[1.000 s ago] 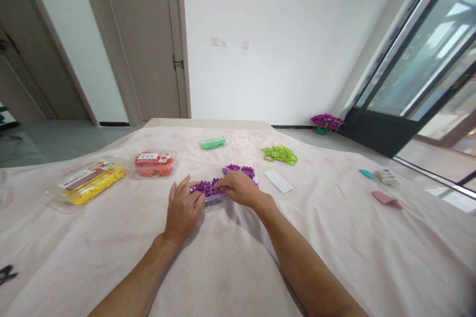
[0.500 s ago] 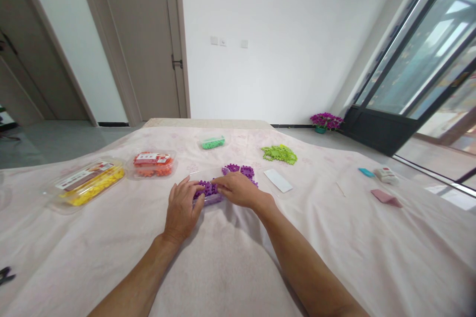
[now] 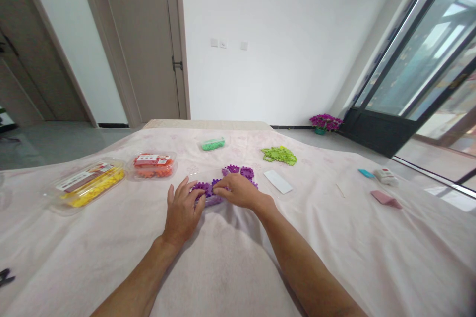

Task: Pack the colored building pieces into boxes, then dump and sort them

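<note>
A clear plastic box (image 3: 213,201) with purple toothed plastic pieces (image 3: 204,187) in it lies in front of me. My left hand (image 3: 183,208) is at the box's left end, fingers somewhat apart, with the thumb and fingertips against the box and its purple pieces. Over the right side of the box, my right hand (image 3: 240,189) has its fingers bent together in a pinch on a purple toothed piece, mostly covered by the fingers. More purple pieces (image 3: 247,172) lie just beyond that hand, on the cloth.
Lidded boxes of yellow pieces (image 3: 92,189) and orange pieces (image 3: 153,171) stand to the left. A small green-filled box (image 3: 213,144) is behind. On the right are lime-green pieces (image 3: 278,155), a white card (image 3: 278,182), a pink cloth (image 3: 385,198) and a white object (image 3: 386,176).
My right hand's fingers have shifted slightly left and down over the box and curled closer together. My left hand stays nearly in place.
</note>
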`<state>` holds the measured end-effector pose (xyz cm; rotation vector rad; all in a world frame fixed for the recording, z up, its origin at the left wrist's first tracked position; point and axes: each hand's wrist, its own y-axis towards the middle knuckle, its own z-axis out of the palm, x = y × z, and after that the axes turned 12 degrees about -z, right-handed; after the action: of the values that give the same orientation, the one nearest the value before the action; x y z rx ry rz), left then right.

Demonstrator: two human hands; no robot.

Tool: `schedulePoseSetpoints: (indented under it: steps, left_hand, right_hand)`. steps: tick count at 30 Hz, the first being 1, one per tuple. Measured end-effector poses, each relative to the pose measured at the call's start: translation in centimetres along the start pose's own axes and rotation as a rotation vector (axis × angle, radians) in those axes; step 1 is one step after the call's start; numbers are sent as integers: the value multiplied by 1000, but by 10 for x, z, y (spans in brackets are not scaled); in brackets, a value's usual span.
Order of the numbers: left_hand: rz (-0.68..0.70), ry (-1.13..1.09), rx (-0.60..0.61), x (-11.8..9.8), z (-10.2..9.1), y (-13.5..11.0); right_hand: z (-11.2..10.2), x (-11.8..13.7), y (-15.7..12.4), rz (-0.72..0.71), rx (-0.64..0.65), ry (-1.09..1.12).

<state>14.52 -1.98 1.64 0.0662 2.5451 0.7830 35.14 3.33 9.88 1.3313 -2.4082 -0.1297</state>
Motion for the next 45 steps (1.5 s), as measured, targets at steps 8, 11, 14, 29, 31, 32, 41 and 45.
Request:
schedulePoseSetpoints:
  steps: [8, 11, 14, 29, 31, 32, 41, 45]
  left_hand:
    - [-15, -10, -10, -1, -1, 0]
    - [-14, -33, -16, 0, -1, 1]
    - [-8, -47, -25, 0, -1, 1]
    - [7, -93, -30, 6, 2, 1]
    - [18, -111, -32, 7, 3, 1]
    - [25, -124, -35, 8, 4, 2]
    - [67, -208, -27, 11, 6, 5]
    - [84, -220, -13, 11, 5, 5]
  right_hand:
    - [-31, -59, -36, 474, -172, -94]
    - [-29, -69, -45, 660, -54, -150]
    - [-19, -71, -45, 732, 45, -146]
    - [-1, -68, -36, 762, -21, -215]
    - [-2, -69, -37, 742, -65, -197]
    - [-2, -70, -37, 738, -98, -180]
    - [6, -69, -25, 480, -620, 281]
    - [13, -43, -9, 369, -549, 417]
